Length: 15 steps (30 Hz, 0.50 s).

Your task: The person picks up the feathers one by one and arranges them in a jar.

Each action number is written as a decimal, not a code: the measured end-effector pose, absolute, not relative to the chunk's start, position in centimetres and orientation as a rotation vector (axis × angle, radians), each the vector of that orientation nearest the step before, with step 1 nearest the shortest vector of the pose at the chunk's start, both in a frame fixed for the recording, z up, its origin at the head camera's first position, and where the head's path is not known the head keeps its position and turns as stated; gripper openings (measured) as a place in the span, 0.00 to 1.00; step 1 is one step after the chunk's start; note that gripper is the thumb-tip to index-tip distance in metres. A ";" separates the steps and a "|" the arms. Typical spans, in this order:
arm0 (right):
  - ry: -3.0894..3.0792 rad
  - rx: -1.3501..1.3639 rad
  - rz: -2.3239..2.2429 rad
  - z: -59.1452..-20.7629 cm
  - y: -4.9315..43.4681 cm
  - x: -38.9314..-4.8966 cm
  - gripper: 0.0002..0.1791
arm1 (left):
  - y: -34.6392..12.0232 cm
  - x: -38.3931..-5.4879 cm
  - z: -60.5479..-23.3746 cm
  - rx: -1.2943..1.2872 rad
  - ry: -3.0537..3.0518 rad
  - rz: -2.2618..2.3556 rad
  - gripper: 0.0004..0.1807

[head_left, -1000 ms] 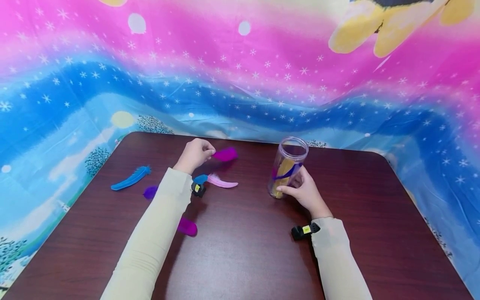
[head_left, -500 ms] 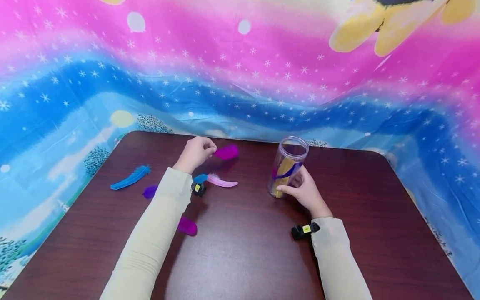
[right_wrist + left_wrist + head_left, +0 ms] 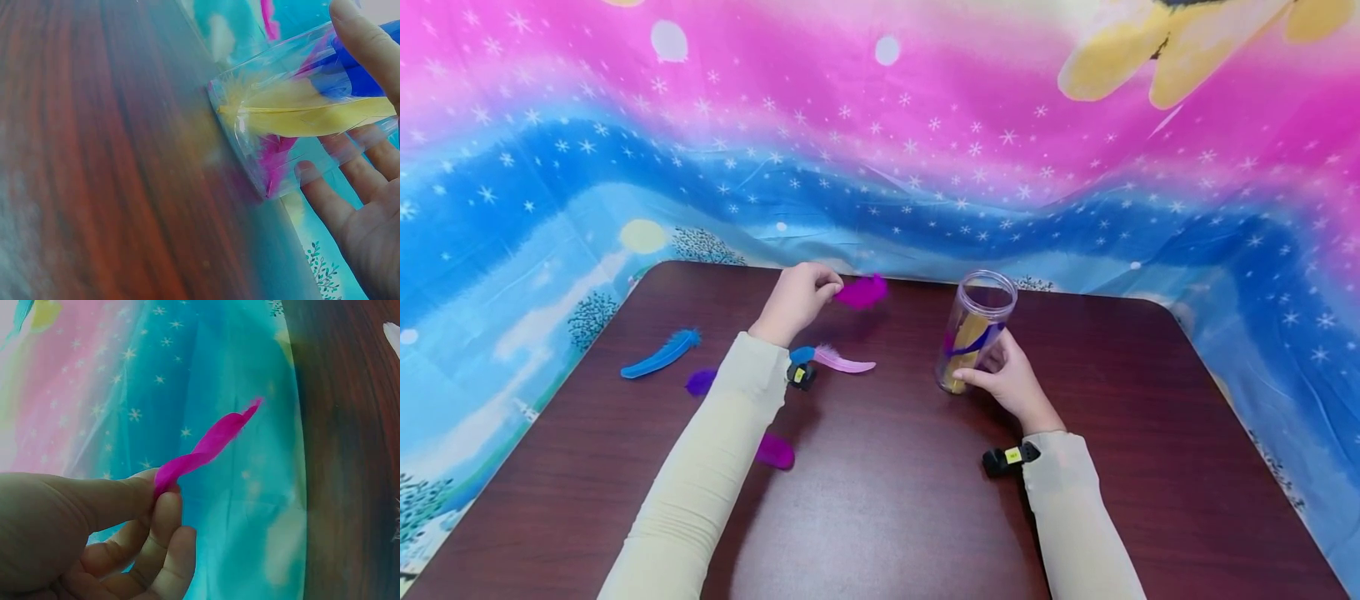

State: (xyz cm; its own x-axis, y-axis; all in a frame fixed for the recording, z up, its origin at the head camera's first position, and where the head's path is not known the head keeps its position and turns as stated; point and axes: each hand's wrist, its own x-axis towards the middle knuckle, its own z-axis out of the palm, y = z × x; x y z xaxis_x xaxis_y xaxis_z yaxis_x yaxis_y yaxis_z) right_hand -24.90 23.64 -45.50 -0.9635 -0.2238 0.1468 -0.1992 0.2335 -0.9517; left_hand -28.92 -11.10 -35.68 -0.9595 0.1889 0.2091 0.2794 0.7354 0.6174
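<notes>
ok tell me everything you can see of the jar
The jar is a tall, clear cylinder, glass or plastic, I can't tell which, with a ridged rim and no lid on its open mouth. Through its wall show a yellow feather, something blue-violet and bits of magenta. It stands roughly upright on the table, toward the far edge. The right grip holds it around its lower part.
</notes>
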 end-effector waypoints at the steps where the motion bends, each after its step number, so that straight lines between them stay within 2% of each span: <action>1: 2.451 -0.420 -1.886 -45.5 23.6 -24.9 0.47 | -11.0 -28.8 -35.5 -0.389 -2.791 -1.025 0.09; 15: 2.455 -0.420 -1.885 -45.3 23.5 -24.8 0.46 | -9.9 -27.6 -33.4 -0.483 -2.690 -0.987 0.09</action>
State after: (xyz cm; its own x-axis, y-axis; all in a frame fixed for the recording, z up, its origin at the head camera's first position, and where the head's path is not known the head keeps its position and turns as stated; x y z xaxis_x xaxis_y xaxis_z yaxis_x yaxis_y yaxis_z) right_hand -24.82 23.50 -45.31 -0.9636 -0.2224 0.1481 -0.2005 0.2353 -0.9510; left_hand -27.61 -9.88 -33.43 -0.9177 0.2242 0.3281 0.3832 0.7178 0.5813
